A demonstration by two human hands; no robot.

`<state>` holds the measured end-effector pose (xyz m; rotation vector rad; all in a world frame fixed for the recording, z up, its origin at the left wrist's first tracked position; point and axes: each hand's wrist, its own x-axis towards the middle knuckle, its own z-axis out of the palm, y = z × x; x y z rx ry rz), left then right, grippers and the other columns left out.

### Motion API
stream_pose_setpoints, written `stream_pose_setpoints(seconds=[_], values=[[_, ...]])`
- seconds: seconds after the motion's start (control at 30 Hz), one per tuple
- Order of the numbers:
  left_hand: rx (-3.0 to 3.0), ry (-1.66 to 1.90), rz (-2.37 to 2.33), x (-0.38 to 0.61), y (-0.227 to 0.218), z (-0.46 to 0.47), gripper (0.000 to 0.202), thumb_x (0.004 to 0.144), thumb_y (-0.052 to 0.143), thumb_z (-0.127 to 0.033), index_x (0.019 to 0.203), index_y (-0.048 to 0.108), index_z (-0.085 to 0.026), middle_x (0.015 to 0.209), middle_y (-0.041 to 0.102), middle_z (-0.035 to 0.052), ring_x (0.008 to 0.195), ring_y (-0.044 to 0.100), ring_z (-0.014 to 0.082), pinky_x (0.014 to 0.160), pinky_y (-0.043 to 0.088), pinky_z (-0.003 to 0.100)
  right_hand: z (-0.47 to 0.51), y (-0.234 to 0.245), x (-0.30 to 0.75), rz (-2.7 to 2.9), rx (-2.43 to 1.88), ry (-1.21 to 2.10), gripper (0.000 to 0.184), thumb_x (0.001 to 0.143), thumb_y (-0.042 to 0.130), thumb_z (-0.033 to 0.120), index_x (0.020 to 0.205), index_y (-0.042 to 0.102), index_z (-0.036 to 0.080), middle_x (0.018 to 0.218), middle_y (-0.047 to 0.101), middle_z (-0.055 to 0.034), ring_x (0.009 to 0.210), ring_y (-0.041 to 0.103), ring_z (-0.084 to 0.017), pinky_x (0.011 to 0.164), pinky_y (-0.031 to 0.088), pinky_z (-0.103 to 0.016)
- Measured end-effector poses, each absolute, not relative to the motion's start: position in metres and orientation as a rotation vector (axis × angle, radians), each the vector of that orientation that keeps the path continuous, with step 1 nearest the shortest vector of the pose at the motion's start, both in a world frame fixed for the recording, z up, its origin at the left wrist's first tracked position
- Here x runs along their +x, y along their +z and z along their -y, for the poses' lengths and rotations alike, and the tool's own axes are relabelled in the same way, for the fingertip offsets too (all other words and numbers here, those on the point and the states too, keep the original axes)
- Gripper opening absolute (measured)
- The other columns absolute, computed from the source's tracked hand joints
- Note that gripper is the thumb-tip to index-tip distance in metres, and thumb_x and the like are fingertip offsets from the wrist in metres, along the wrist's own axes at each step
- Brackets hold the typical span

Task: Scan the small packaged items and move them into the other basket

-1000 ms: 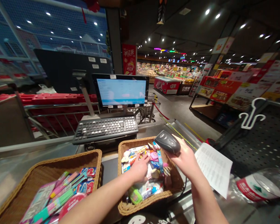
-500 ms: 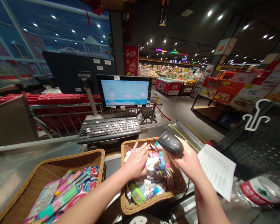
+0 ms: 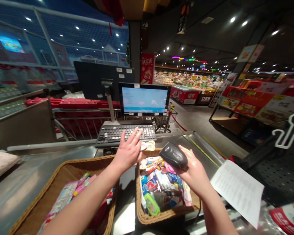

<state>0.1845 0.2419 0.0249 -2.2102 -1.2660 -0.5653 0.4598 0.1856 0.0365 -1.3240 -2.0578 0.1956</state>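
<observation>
My left hand (image 3: 128, 150) reaches over the front of the black keyboard (image 3: 107, 133), its fingers stretched out above the keys. A small white-and-yellow item (image 3: 149, 145) sticks out from its thumb side, held there; its kind is unclear. In my right hand (image 3: 192, 168) is a black barcode scanner (image 3: 173, 156), above the back right of a wicker basket (image 3: 138, 195). Small packaged goods fill that basket, with a bright green item (image 3: 152, 205) at its front left. Under my left forearm, a second wicker basket (image 3: 39, 192) holds colourful packets, partly hidden.
A lit monitor (image 3: 144, 99) stands behind the keyboard, a second dark screen (image 3: 88, 80) to its left. Right of the baskets lie a printed sheet (image 3: 238, 191) and a red-labelled container (image 3: 287, 218). A white hanger (image 3: 286, 133) hangs at the right. The scanner's cable runs beside the basket.
My left hand has risen out of the right basket to the keyboard, bringing the pale item along. The scanner stays in my right hand. The view has turned left.
</observation>
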Motion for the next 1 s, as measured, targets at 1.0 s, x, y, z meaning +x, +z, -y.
stream_pose_setpoints(seconds=[1.0], values=[[-2.021, -0.511, 1.45, 0.062, 0.051, -0.191, 0.024, 0.076, 0.059, -0.023, 0.098, 0.069, -0.017, 0.154, 0.036, 0.0129, 0.145, 0.029, 0.0331, 0.118, -0.008, 0.059, -0.16, 0.053, 0.341, 2.285, -1.145, 0.254, 0.037, 0.076, 0.058, 0.017, 0.111, 0.068, 0.024, 0.121, 0.067, -0.0105, 0.136, 0.045, -0.035, 0.112, 0.027, -0.066]])
